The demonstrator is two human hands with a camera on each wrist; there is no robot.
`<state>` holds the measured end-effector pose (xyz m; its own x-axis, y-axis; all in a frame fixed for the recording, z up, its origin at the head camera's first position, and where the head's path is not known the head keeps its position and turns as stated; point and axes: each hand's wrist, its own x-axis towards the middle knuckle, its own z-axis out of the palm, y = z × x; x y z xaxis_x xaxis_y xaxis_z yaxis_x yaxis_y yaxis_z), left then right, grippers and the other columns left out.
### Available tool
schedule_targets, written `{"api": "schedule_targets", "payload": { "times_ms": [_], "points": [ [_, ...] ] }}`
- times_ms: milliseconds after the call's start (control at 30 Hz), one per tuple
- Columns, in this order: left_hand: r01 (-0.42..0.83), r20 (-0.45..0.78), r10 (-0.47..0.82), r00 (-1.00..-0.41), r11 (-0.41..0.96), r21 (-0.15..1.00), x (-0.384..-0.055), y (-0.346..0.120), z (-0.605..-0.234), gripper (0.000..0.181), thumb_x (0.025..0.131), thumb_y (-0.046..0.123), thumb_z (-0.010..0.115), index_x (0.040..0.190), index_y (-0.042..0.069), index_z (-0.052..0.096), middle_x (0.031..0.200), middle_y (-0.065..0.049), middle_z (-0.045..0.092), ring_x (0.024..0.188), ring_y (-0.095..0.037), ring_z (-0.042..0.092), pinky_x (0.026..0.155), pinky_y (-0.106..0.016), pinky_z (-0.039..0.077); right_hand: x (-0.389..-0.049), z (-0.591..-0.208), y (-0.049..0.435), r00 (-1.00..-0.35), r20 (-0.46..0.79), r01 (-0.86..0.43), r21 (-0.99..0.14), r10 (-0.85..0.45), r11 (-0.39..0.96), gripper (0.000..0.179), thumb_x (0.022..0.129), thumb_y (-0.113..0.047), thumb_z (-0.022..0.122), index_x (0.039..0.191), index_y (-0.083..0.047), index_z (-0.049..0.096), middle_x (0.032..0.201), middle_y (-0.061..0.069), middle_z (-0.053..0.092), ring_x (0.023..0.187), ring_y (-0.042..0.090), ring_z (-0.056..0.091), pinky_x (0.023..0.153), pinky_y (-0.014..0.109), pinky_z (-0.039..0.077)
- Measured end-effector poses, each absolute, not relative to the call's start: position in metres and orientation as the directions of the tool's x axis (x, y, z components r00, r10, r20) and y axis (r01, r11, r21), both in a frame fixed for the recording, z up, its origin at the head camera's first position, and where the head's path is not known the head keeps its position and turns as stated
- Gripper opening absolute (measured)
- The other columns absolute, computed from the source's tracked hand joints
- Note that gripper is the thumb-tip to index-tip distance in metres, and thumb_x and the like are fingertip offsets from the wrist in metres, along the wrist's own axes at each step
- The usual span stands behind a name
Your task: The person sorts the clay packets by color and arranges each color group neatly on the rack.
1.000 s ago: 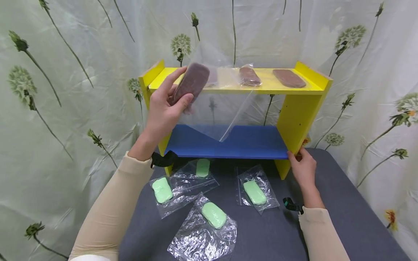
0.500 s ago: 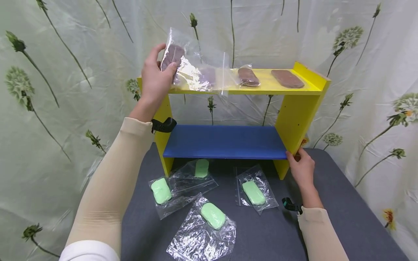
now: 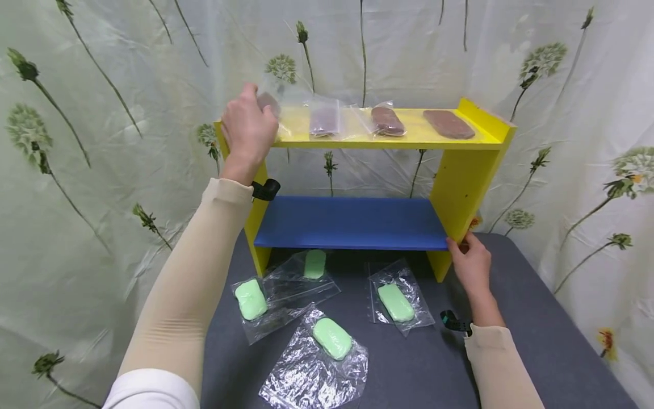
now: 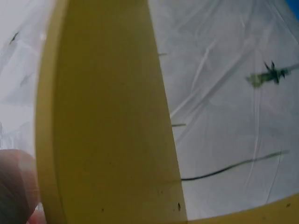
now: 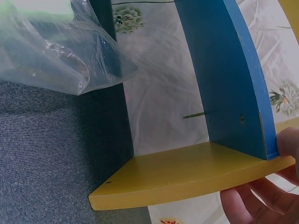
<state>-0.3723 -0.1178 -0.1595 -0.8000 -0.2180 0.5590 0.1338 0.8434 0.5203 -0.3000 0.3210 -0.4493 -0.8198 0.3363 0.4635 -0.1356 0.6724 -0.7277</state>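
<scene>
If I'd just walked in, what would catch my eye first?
Probably the yellow shelf unit with its blue lower shelf, in the middle. Next come four green bars in clear bags on the dark table, and the brownish bars along the unit's top. A left hand is at the top's left end; a right hand grips the unit's lower right side.

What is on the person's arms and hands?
The left hand and right hand wear no gloves. Both sleeves are long and cream, with white fabric higher on the left. A black band sits at each wrist; the right one has a teal patch.
</scene>
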Motion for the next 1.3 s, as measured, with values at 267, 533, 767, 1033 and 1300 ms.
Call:
{"api": "schedule_targets", "payload": {
  "times_ms": [267,533,767,1033,1300],
  "points": [
    [0.157,0.644,-0.078,-0.761,0.941,0.3,-0.368,-0.12,-0.161,0.039,0.104,0.022,0.043,0.133,0.009,0.064,0.139,-0.015,0.054,0.123,-0.037,0.052,0.098,-0.049,0.048,-0.301,-0.446,0.32,-0.826,0.455,-0.138,-0.735,0.333,0.663,0.042,0.101,-0.037,0.062,0.125,-0.003,0.063,0.11,0.019,0.068,0.096,0.033,0.065,0.063,0.014,0.043],
    [0.341,0.73,0.151,-0.667,0.932,0.12,-0.362,-0.133,-0.171,0.041,0.106,0.026,0.039,0.108,0.002,0.073,0.113,-0.016,0.07,0.108,-0.036,0.059,0.1,-0.05,0.044,-0.302,-0.444,0.322,-0.819,0.471,-0.141,-0.719,0.327,0.681,0.041,0.101,-0.039,0.06,0.123,-0.004,0.063,0.104,0.017,0.068,0.091,0.03,0.063,0.063,0.02,0.045],
    [0.419,0.702,0.206,-0.682,0.897,0.144,-0.356,-0.142,-0.185,0.036,0.106,0.024,0.038,0.101,0.005,0.068,0.104,-0.012,0.066,0.085,-0.032,0.059,0.074,-0.05,0.049,-0.301,-0.448,0.324,-0.831,0.452,-0.129,-0.725,0.325,0.677,0.043,0.101,-0.041,0.059,0.124,-0.004,0.063,0.105,0.017,0.068,0.093,0.031,0.063,0.063,0.022,0.047],
    [0.487,0.782,0.235,-0.577,0.868,0.098,-0.361,-0.144,-0.193,0.037,0.106,0.025,0.039,0.108,0.003,0.07,0.12,-0.016,0.065,0.103,-0.035,0.063,0.083,-0.052,0.053,-0.299,-0.45,0.324,-0.825,0.455,-0.127,-0.728,0.335,0.674,0.041,0.101,-0.04,0.059,0.123,-0.005,0.063,0.104,0.016,0.068,0.093,0.029,0.063,0.065,0.021,0.046],
    [0.583,0.906,0.229,-0.356,0.812,0.023,-0.355,-0.147,-0.202,0.033,0.102,0.016,0.045,0.113,-0.002,0.071,0.124,-0.022,0.064,0.117,-0.04,0.059,0.102,-0.052,0.046,-0.299,-0.451,0.323,-0.825,0.46,-0.137,-0.725,0.327,0.675,0.041,0.101,-0.04,0.059,0.121,-0.004,0.064,0.103,0.016,0.068,0.093,0.03,0.063,0.065,0.024,0.047]
  ]
}}
